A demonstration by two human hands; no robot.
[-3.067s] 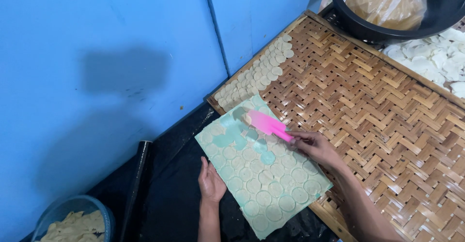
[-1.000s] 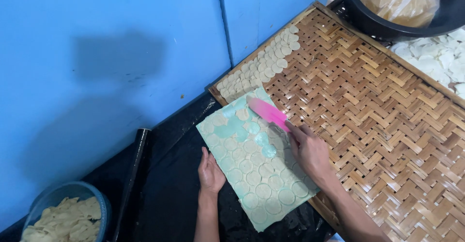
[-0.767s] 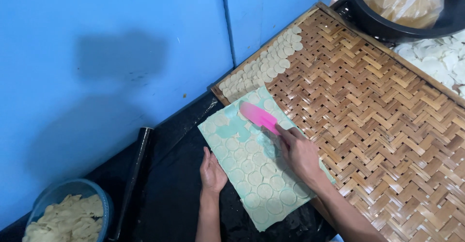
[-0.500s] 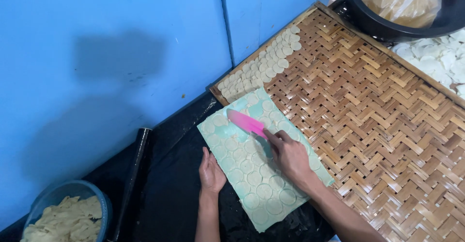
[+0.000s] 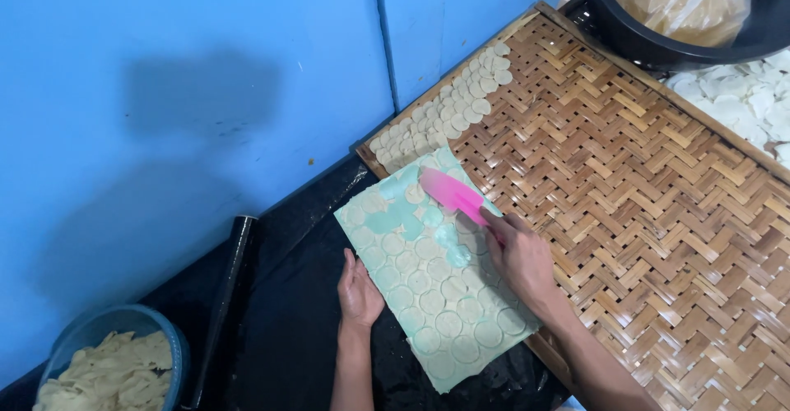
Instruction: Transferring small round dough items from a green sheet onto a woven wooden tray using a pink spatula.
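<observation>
A light green board (image 5: pixel 387 222) covered with several pale round dough discs (image 5: pixel 448 322) lies half on the woven bamboo tray (image 5: pixel 658 205) and half on black plastic sheeting (image 5: pixel 288 320). My right hand (image 5: pixel 518 259) grips a pink spatula (image 5: pixel 453 195) whose blade rests on the upper part of the board. My left hand (image 5: pixel 360 292) lies flat against the board's left edge, fingers together. Bare green patches show near the spatula where no discs sit.
Rows of discs (image 5: pixel 448 111) line the tray's far left edge. A black pan with a plastic bag (image 5: pixel 683 8) and loose white discs (image 5: pixel 741 98) sit at the top right. A blue bowl of pale pieces (image 5: pixel 115 370) and a black roll (image 5: pixel 222 304) lie at the lower left by the blue wall.
My right hand has slid the pink spatula from the board's upper right edge leftward and down onto the discs. The left hand stays at the board's edge.
</observation>
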